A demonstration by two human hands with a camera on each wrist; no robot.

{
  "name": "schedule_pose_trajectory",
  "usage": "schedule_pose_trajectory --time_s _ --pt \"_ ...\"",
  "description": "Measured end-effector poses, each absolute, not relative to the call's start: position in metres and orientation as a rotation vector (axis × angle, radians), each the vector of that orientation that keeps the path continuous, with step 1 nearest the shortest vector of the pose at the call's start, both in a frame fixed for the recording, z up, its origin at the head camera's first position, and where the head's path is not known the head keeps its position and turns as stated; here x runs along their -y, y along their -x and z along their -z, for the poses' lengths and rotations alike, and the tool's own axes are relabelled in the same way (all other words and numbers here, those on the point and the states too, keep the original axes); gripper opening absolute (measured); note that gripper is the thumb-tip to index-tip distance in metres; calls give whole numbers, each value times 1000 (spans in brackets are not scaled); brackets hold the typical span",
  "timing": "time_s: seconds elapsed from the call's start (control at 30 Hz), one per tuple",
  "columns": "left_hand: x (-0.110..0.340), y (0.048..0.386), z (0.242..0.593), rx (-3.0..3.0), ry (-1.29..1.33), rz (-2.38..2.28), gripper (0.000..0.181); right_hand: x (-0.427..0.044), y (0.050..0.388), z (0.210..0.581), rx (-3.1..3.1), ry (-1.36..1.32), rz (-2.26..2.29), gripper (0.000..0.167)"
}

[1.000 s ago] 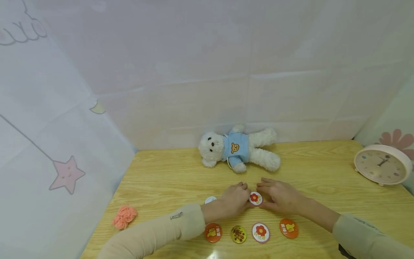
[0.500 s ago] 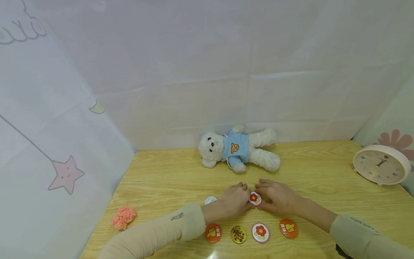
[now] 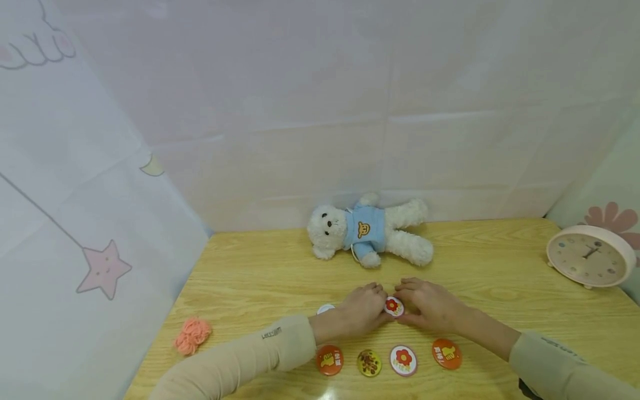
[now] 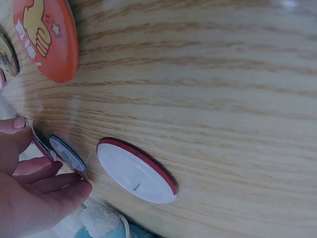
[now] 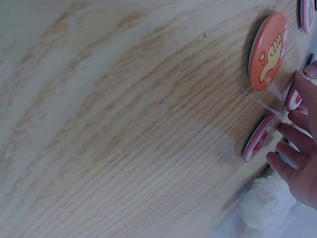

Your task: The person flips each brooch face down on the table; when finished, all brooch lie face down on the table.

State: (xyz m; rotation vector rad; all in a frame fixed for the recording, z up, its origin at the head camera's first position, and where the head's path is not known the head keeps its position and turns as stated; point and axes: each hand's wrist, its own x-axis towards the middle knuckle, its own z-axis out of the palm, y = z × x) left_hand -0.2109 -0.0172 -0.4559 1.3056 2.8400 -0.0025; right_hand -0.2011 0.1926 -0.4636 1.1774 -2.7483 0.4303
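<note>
In the head view a round white badge with a red flower (image 3: pixel 393 305) is between my two hands, above the wooden table. My left hand (image 3: pixel 361 310) grips its left side; the left wrist view shows the thumb and curled fingers of that hand (image 4: pixel 39 183) at a badge edge (image 4: pixel 42 148), with a blue-rimmed badge (image 4: pixel 68 152) beside the fingertips. My right hand (image 3: pixel 432 306) pinches the flower badge from the right. Below this hand (image 5: pixel 299 148) in the right wrist view, another red-and-white badge (image 5: pixel 259 139) lies near the fingertips.
Four badges lie in a near row: orange (image 3: pixel 330 360), yellow (image 3: pixel 369 363), flowered (image 3: pixel 403 360) and orange (image 3: pixel 447 354). A white badge (image 4: pixel 136 171) rests face down left. Farther out are a plush bear (image 3: pixel 367 229), clock (image 3: pixel 590 255) and coral yarn bundle (image 3: pixel 192 335).
My right hand has shifted slightly left, closer to my left hand, and the flower badge between them has moved a little left. Everything on the table stays where it was.
</note>
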Motion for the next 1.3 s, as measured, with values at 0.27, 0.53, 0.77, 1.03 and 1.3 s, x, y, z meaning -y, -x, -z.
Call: schedule_pose_trajectory --time_s 0.27,0.53,0.77,1.03,1.3 --pt "19 215 452 -2835 -1337 -89 33 -189 206 463 2732 -1168 -466 48" --pt "20 220 440 -2831 -1285 -200 31 -186 211 455 2762 -1122 -555 41" --pt "24 228 427 -2805 -1300 -320 21 -188 217 437 2807 -1063 -674 47" --pt "33 236 413 -2755 -1358 -365 27 -193 225 418 2807 -1127 -782 46" --pt "38 232 410 -2703 -1327 -449 37 -190 225 414 2821 -1163 -857 50"
